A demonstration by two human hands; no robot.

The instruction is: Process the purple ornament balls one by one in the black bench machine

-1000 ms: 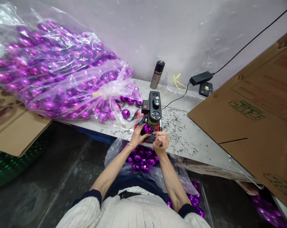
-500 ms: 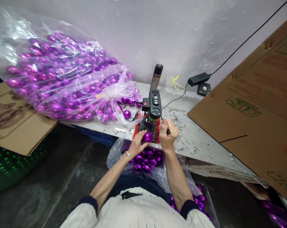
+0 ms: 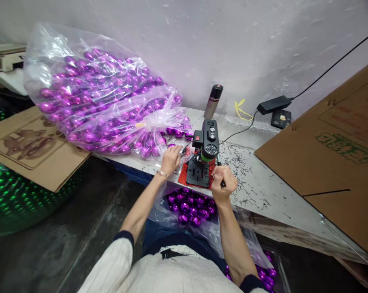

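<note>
My left hand reaches over the table beside the mouth of a big clear bag full of shiny purple balls; its fingers are near a ball and the plastic, and what they touch is partly hidden. My right hand is closed around a black handle to the right of a small black press device. The device's slotted base plate is bare and sits on a red mat. Below the table edge, an open plastic bag holds purple balls.
A spray can stands behind the device. A power adapter, its cable and a yellow tie lie at the back. Cardboard leans at the right; a flat carton lies left. Dark bits litter the table.
My left hand has moved from the base plate to beside the big bag, and the purple ball it held is gone from the plate. The view has shifted left. My right hand stays on the handle.
</note>
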